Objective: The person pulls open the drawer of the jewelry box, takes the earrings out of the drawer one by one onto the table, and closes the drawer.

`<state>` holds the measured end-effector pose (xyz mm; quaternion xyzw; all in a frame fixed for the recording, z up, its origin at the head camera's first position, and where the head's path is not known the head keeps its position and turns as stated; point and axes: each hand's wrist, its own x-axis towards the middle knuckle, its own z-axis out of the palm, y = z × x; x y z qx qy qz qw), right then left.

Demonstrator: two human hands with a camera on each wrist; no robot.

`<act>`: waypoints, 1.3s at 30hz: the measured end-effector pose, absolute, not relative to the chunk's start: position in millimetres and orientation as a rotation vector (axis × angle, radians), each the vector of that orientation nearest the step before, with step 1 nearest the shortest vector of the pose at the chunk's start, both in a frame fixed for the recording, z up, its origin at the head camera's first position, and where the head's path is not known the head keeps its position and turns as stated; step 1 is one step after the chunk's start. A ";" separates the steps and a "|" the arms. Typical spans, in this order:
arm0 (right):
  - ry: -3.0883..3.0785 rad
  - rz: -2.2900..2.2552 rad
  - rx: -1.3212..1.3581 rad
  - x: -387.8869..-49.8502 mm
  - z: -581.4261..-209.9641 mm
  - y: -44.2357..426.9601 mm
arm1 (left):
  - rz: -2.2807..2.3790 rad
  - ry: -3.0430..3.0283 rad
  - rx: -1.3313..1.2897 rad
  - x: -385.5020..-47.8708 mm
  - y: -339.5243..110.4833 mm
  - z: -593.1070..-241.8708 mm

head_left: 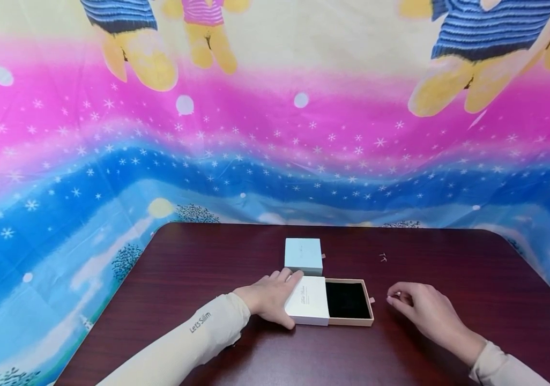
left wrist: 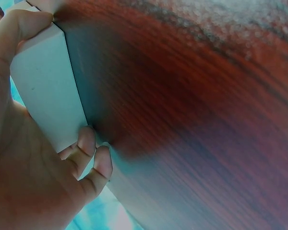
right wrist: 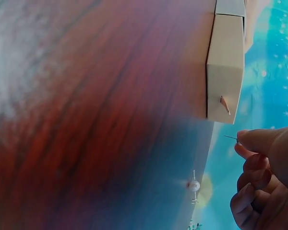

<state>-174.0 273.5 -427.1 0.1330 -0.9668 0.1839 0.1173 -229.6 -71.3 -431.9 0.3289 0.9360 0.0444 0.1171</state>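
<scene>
A white drawer-style gift box (head_left: 311, 300) lies on the table with its tray (head_left: 349, 299) slid out to the right. Black padding lines the tray, and a small ribbon tab (right wrist: 224, 105) sticks out of its end. My left hand (head_left: 272, 297) grips the box's sleeve at its left end, thumb on the near side and fingers on the far side. Right of the tray, my right hand (head_left: 422, 305) pinches a tiny earring between thumb and forefinger; its thin pin (right wrist: 230, 138) shows past the fingertips. The rest of it is mostly hidden.
Behind the white box stands a closed pale blue box (head_left: 303, 254) with a tab on its right. Another small earring (right wrist: 195, 186), with a white bead and thin bar, lies on the dark wooden table (head_left: 236, 241) at the back right. A printed cloth (head_left: 255, 134) hangs behind.
</scene>
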 end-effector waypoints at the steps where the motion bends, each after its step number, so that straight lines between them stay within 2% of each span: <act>1: -2.833 0.542 0.389 -174.4 -427.8 274.2 | 0.131 2.740 0.963 -229.8 -71.5 -432.0; 39: -2.890 0.582 0.358 -183.1 -441.5 292.8 | 0.135 2.737 0.977 -230.2 -72.7 -432.5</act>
